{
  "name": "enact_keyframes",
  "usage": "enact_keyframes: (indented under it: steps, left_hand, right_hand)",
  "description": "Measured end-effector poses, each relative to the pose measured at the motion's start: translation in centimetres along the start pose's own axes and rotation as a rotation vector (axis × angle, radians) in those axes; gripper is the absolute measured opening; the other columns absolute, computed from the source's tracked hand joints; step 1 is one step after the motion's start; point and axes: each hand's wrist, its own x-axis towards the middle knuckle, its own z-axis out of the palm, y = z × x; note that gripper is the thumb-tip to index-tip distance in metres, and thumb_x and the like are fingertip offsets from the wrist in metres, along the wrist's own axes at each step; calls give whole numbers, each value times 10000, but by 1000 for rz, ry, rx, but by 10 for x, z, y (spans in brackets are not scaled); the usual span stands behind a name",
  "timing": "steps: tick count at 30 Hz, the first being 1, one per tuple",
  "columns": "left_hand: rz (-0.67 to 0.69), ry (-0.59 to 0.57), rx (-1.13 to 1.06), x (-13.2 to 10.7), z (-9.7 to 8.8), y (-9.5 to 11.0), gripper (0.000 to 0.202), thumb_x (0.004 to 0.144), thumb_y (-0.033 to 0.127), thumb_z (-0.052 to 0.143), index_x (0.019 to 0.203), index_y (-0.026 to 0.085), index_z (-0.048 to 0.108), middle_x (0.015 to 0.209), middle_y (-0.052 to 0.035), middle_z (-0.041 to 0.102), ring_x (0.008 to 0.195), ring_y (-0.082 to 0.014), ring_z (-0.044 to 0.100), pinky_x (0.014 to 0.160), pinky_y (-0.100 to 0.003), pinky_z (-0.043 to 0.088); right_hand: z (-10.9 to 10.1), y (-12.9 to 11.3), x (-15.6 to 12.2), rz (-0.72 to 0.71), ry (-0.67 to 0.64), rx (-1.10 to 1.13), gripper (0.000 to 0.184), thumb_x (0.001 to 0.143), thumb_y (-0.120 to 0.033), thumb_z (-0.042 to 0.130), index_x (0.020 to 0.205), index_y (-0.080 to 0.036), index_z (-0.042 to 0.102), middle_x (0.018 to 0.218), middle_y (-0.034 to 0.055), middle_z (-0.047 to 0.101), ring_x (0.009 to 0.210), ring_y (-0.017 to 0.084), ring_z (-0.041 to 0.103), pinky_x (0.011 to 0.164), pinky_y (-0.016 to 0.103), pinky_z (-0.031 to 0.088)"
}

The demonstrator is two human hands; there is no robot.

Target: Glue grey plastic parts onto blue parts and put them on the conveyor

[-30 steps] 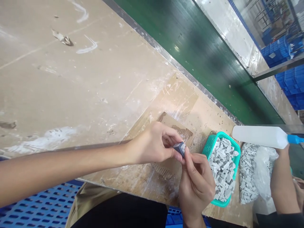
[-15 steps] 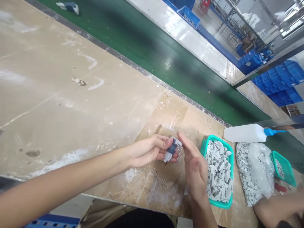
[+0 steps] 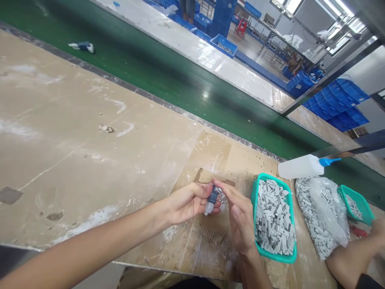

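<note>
My left hand (image 3: 192, 202) holds a small dark blue and pale grey plastic part (image 3: 212, 196) between thumb and fingers, its pale end pointing down. My right hand (image 3: 243, 216) is beside it with fingers stretched out, the fingertips at the part's upper end. Whether they press on it or only touch it, I cannot tell. Below both hands lies a worn piece of cardboard (image 3: 215, 228) on the workbench. Just right of my right hand stands a turquoise basket (image 3: 255, 200) full of small grey-white plastic pieces (image 3: 275, 216).
A white bottle with a blue nozzle (image 3: 300, 167) lies behind a clear bag of grey pieces (image 3: 319, 216). Another turquoise basket (image 3: 365, 210) stands farther right, near another person's arm (image 3: 351, 253). A green conveyor belt (image 3: 168, 84) runs behind the bench, carrying a similar part (image 3: 82, 46).
My right fingertips have come in against the part's upper end. The part sits slightly lower and more upright in my left hand. The camera view has shifted, showing more background.
</note>
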Motion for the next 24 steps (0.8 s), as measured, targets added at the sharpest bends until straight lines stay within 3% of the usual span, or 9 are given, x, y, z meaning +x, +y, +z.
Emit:
enact_keyframes:
  steps: [3, 5, 7, 10, 13, 15, 20, 24]
  left_hand:
    - [42, 35, 23, -2, 6, 11, 38, 810, 44, 671, 829, 73, 687, 728, -88, 691, 617, -164, 688, 640, -246, 615]
    - [149, 71, 38, -3, 10, 22, 185, 834, -4, 594, 960, 92, 688, 738, -73, 686, 646, -167, 700, 676, -260, 629]
    - [274, 150, 23, -4, 14, 32, 259, 850, -35, 508, 999, 109, 663, 725, -62, 668, 628, -169, 696, 669, -270, 636]
    - [399, 299, -31, -5, 20, 42, 289, 879, -48, 378, 891, 128, 607, 658, -53, 617, 521, -139, 639, 535, -200, 589]
    - [428, 365, -35, -6, 25, 46, 335, 884, -60, 309, 856, 149, 568, 623, -55, 596, 481, -128, 610, 475, -168, 550]
    - [428, 382, -16, -5, 28, 45, 343, 877, -69, 299, 845, 151, 560, 623, -61, 600, 479, -131, 612, 472, -170, 552]
    - [441, 384, 98, 4, 17, 44, 324, 886, -60, 363, 933, 133, 619, 655, -53, 623, 539, -124, 652, 544, -155, 584]
    - [492, 299, 274, 16, -5, 46, 265, 873, -12, 547, 1052, 140, 670, 777, -71, 698, 692, -166, 722, 692, -211, 631]
  right_hand:
    - [-6, -11, 3, 26, -71, -88, 537, 1033, -528, 339, 1477, -268, 492, 1526, 43, 495, 1424, 246, 456, 1197, 469, 368]
    - [-16, -22, 3, 52, -37, -248, 533, 1046, -473, 361, 1541, -275, 372, 1579, 32, 415, 1473, 219, 378, 1222, 464, 325]
    - [-36, -31, -1, 72, 107, -426, 465, 1037, -405, 427, 1487, -295, 466, 1535, 37, 482, 1444, 220, 424, 1191, 471, 371]
    - [-76, -31, -10, 176, 352, -678, 307, 989, -363, 506, 1177, -258, 725, 1230, 69, 716, 1165, 236, 655, 990, 434, 536]
    - [-113, -13, -15, 402, 317, -947, 306, 919, -304, 518, 1095, -186, 738, 971, 78, 750, 823, 214, 693, 781, 377, 566]
    - [-127, 5, -16, 479, 259, -1019, 313, 864, -250, 549, 1099, -158, 733, 946, 84, 732, 783, 214, 672, 774, 374, 547]
    - [-128, 34, -13, 542, 186, -1043, 444, 817, -216, 654, 1257, -157, 662, 1078, 102, 694, 939, 238, 660, 863, 346, 500]
    - [-122, 40, -11, 588, 219, -1040, 329, 871, -196, 613, 1186, -119, 665, 1067, 132, 686, 1016, 267, 641, 891, 346, 469]
